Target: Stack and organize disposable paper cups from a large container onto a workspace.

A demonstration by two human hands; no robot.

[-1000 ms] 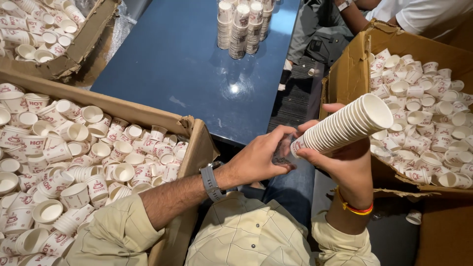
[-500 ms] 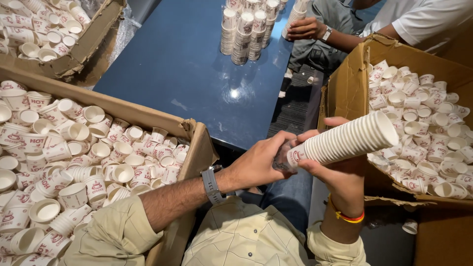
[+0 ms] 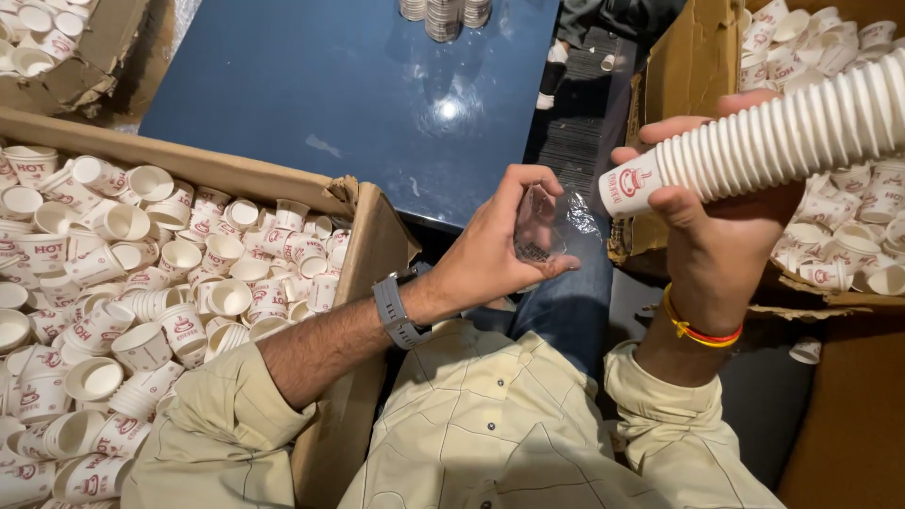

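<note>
Cup stack [image 3: 773, 137] slanting up-right, right hand [image 3: 721, 221] clamped, left hand [image 3: 504, 250] pinching, seemingly, clear wrap [image 3: 547, 221]

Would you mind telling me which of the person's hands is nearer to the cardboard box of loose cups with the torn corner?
Left. The left hand, pinching a clear plastic wrapper, hovers just beside that cardboard box; the right hand holds the cup stack farther away.

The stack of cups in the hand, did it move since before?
Yes. The stack of cups has tipped up: its far end now rises toward the top of the right cardboard box, held in the right hand.
</note>
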